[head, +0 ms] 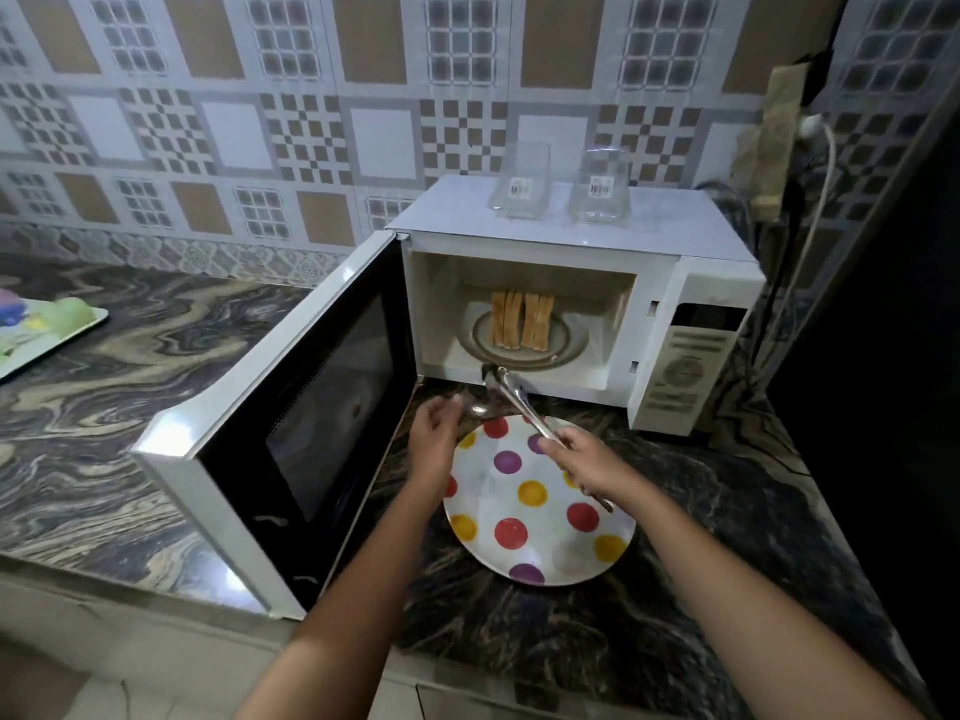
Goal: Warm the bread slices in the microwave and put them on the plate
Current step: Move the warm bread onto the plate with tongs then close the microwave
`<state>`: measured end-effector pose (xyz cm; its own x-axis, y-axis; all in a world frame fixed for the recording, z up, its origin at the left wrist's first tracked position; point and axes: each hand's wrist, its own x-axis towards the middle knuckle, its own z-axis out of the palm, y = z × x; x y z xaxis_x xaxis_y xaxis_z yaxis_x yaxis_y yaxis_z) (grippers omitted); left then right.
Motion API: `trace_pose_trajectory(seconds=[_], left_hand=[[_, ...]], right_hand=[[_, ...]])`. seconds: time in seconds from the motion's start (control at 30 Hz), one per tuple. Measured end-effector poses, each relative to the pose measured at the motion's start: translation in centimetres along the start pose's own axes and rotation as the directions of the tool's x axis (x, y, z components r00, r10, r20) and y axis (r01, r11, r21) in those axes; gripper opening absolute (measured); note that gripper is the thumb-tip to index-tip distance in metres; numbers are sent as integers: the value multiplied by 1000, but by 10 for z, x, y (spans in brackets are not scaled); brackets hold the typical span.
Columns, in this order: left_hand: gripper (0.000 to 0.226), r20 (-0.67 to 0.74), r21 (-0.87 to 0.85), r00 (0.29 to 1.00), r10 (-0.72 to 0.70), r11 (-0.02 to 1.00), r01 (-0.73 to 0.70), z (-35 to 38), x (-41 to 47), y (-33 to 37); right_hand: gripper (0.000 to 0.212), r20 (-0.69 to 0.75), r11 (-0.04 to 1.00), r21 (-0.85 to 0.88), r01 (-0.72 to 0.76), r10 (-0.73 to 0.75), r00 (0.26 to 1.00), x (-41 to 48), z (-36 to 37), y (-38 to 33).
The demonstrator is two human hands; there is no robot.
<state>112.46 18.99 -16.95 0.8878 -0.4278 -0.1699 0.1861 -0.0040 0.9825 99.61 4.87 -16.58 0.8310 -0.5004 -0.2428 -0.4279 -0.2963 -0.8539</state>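
Several bread slices (522, 320) stand upright on a plate inside the white microwave (691, 283), whose door (291, 407) hangs wide open to the left. A white plate with coloured dots (540, 517) lies on the counter in front of the oven. My right hand (576, 457) grips metal tongs (511, 394) over the plate, their tips at the lower lip of the oven opening. My left hand (434, 428) hovers with relaxed fingers beside the plate's left rim, holding nothing.
Two clear glass containers (522, 184) (600, 187) stand on top of the microwave. A floral tray (36, 330) lies at the far left of the marbled counter (104, 407). Cables and a power strip (776, 148) hang on the wall at the right.
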Motion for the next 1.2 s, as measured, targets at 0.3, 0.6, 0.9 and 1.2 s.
trace_pose_trajectory(seconds=[0.3, 0.6, 0.9, 1.2], left_hand=[[48, 154, 818, 957, 246, 512, -263, -48, -11, -79], [86, 327, 924, 929, 171, 148, -352, -59, -2, -94], [82, 299, 926, 941, 159, 191, -326, -57, 0, -90], [72, 282, 918, 938, 199, 228, -325, -58, 4, -94]], right_hand=[[66, -296, 988, -101, -119, 85, 951, 38, 21, -30], [79, -435, 969, -144, -199, 118, 892, 102, 42, -55], [77, -454, 960, -137, -245, 159, 877, 150, 54, -50], [66, -404, 955, -220, -201, 98, 910, 197, 45, -55]])
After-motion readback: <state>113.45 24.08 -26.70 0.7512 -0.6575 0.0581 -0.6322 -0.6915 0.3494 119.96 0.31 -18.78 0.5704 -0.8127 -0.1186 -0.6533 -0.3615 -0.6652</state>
